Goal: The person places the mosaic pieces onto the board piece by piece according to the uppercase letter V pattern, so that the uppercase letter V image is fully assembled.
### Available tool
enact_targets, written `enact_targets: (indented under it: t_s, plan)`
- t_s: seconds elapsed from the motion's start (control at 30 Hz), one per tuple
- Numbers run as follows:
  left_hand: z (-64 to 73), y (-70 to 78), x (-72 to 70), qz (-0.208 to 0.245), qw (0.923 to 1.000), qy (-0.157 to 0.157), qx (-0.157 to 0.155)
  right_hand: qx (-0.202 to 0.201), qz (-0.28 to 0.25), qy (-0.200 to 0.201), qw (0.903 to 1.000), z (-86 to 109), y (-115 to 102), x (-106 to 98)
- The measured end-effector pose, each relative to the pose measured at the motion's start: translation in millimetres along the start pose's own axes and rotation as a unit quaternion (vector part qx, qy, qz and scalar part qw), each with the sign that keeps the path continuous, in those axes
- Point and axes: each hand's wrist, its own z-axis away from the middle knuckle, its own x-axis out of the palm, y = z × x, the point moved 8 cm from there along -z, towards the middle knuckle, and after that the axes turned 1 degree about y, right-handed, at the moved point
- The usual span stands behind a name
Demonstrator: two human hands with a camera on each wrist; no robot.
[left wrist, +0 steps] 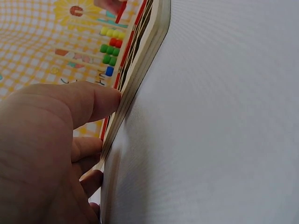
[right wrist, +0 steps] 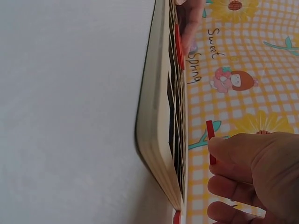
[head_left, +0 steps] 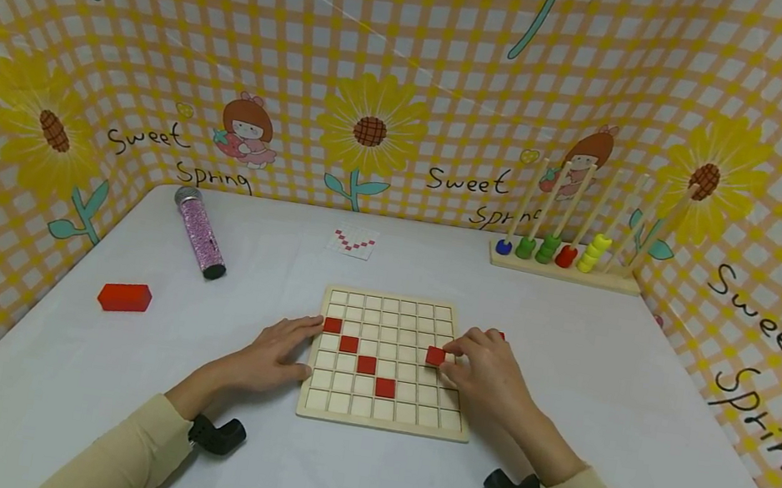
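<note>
A wooden grid board (head_left: 383, 423) lies flat on the table with several red square tiles in it, running diagonally from the left side toward the front middle; one of them is a red tile (head_left: 385, 387). Against the board's left edge rests my left hand (head_left: 271, 357), its thumb and fingertips touching the rim. My right hand (head_left: 493, 373) pinches another red tile (right wrist: 211, 142) between thumb and fingers, held above the right part of the board. In the right wrist view that tile stands edge-on, apart from the board. Behind the right hand, a bit of red (head_left: 502, 336) shows, mostly hidden.
A small card (head_left: 353, 241) with a red V of squares lies behind the board. At the back left is a glittery pink microphone (head_left: 201, 234), with a red block (head_left: 125, 297) nearer. A bead abacus (head_left: 565, 272) stands at the back right, before a checked cloth wall.
</note>
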Motion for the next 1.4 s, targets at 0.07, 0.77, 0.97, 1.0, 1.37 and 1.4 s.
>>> enact_targets:
  t_s: [0.07, 0.77, 0.97, 1.0, 1.37, 1.4]
  plan:
    - [-0.2, 0.4, -0.2, 0.001, 1.0000, 0.000, 0.001, -0.001, 0.001, 0.001, 1.0000, -0.6, -1, 0]
    - [-1.1, 1.9, -0.2, -0.015, 0.9997, 0.004, 0.021, -0.008, -0.001, -0.053, 0.9985, -4.5, -18, 18]
    - [-1.1, 3.4, -1.2, -0.013, 0.9996, 0.003, 0.024, -0.028, 0.020, -0.052, 0.9981, -4.7, -24, 21]
    - [-1.1, 3.2, -1.1, -0.012, 0.9996, 0.003, 0.024, -0.029, 0.020, -0.052, 0.9980, -4.9, -25, 21]
    - [-1.4, 1.4, -0.4, -0.010, 0.9997, 0.005, 0.023, -0.037, 0.018, -0.057, 0.9975, -5.2, -30, 24]
    - [-1.3, 1.4, -0.3, -0.010, 0.9997, 0.005, 0.022, -0.039, 0.017, -0.057, 0.9975, -5.2, -30, 24]
